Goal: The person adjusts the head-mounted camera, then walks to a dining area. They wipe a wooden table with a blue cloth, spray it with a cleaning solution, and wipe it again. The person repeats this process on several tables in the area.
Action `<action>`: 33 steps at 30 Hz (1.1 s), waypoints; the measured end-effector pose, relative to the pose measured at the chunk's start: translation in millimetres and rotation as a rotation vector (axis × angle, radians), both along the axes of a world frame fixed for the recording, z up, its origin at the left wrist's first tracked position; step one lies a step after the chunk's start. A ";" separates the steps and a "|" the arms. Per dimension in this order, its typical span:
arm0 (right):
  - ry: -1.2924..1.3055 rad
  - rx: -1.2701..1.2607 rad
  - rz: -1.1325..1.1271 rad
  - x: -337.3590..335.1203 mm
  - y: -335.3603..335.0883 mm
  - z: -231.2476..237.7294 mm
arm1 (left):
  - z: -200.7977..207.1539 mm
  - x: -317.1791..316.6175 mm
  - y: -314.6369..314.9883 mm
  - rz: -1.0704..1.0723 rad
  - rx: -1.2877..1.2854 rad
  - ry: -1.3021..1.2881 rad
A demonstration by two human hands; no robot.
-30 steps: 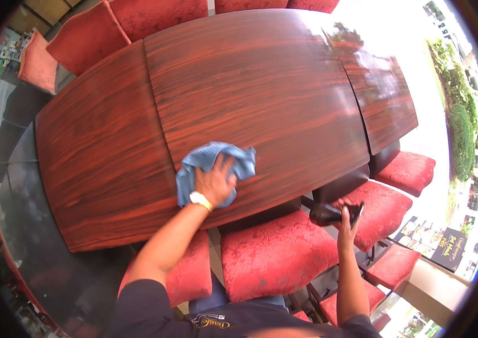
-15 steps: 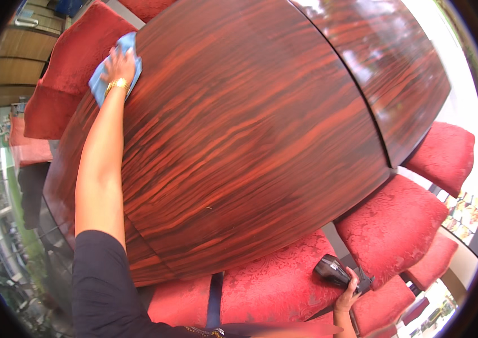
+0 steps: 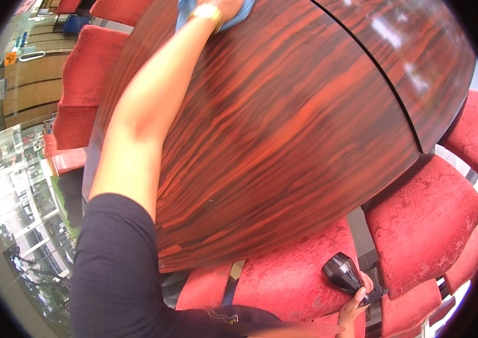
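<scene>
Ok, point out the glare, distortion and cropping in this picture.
Head view: white glare on the table, upper right; same view: the seam curves, black fills the corners; same view: left hand and cloth are cropped by the top edge.

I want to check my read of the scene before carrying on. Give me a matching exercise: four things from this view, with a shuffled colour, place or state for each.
Things:
1. Blue cloth
2. Black bottle-like object
3. Wristband
4. Tabletop

Descriptions:
A. Gold-coloured
B. Red-brown with dark streaks
C. Under the left hand
D. Held in the right hand

Right pairs: 1-C, 2-D, 3-A, 4-B
</scene>
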State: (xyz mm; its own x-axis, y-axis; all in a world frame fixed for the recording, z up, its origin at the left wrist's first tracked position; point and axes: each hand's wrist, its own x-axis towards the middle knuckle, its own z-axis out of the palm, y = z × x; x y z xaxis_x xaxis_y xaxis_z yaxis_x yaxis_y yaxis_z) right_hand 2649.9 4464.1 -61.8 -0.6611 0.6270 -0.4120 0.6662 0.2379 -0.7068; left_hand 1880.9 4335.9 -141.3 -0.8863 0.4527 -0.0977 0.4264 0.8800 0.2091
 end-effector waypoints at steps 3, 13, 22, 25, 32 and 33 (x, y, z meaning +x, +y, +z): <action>0.036 -0.019 -0.003 6.2 3.5 -5.1 | -5.4 80.9 -158.8 0.117 0.062 0.047; 0.168 -0.087 -0.125 4.7 -2.3 -6.4 | -38.1 400.0 -380.3 1.357 -0.328 0.033; 0.235 -0.061 -0.094 7.0 -9.9 -6.9 | -57.5 207.1 27.9 0.230 0.239 0.336; 0.248 -0.043 0.007 4.5 -4.4 -11.8 | -52.7 245.1 111.9 0.068 0.221 0.441; 0.176 -0.021 -0.028 12.7 -2.4 -9.0 | -25.1 355.2 -58.3 -0.177 0.244 0.231; 0.181 -0.028 -0.024 8.0 -2.2 -7.5 | -23.1 372.9 -119.2 -0.035 0.168 0.248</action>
State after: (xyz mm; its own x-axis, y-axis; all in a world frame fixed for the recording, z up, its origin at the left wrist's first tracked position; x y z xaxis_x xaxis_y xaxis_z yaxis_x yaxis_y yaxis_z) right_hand 2657.9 4461.9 -69.4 -0.7113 0.6334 -0.3049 0.5325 0.2023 -0.8219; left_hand 2253.8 4216.7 -164.5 -0.8571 0.4752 0.1990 0.5125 0.8257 0.2358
